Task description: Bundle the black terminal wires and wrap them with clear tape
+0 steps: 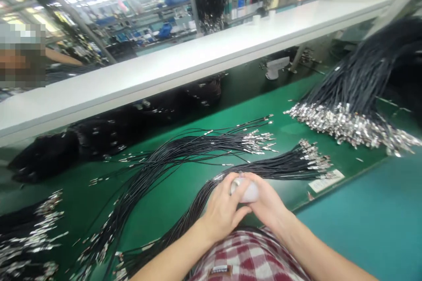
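Note:
Both hands meet low in the middle of the head view, near my checked clothing. My left hand (222,208) curls round the left side of a whitish roll (249,191). From the right, my right hand (267,199) wraps the same roll, its fingers partly hidden behind it. Just beyond the hands, a bundle of black cables (273,166) with silvery ends lies on the green table (184,186) and runs down to the left, passing behind my left forearm. Farther back lies another black cable bundle (198,144), its ends spread to the right.
A white shelf (198,59) crosses above the table. Below it are dark cable piles (99,136) and a white tool (277,68). A large cable heap (356,83) lies at right, more cables (36,228) at lower left. A person is beyond the shelf, upper left.

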The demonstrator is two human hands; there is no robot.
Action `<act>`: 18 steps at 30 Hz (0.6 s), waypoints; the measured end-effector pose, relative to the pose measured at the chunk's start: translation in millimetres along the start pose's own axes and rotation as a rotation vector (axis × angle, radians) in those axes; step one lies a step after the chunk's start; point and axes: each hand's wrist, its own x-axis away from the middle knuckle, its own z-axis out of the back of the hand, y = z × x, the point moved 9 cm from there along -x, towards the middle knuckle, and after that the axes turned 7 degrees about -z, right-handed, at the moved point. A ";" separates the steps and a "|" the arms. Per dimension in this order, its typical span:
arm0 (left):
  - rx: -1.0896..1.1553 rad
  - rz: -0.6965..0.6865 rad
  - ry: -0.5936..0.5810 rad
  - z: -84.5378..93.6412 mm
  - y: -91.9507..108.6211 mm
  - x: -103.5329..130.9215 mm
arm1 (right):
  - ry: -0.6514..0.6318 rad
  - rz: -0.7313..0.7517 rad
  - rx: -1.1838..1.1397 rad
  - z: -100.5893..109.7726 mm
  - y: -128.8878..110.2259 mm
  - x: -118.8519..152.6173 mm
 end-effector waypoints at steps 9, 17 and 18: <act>0.912 0.330 0.544 70.7 -18.0 -21.1 | -0.345 0.146 0.446 -81.1 -46.6 38.8; 1.909 0.838 0.144 14.6 -34.1 -40.1 | -0.356 1.171 0.831 -133.9 -96.2 84.6; 1.880 0.819 0.072 17.4 -33.2 -40.9 | -0.371 1.165 0.836 -137.4 -96.1 80.4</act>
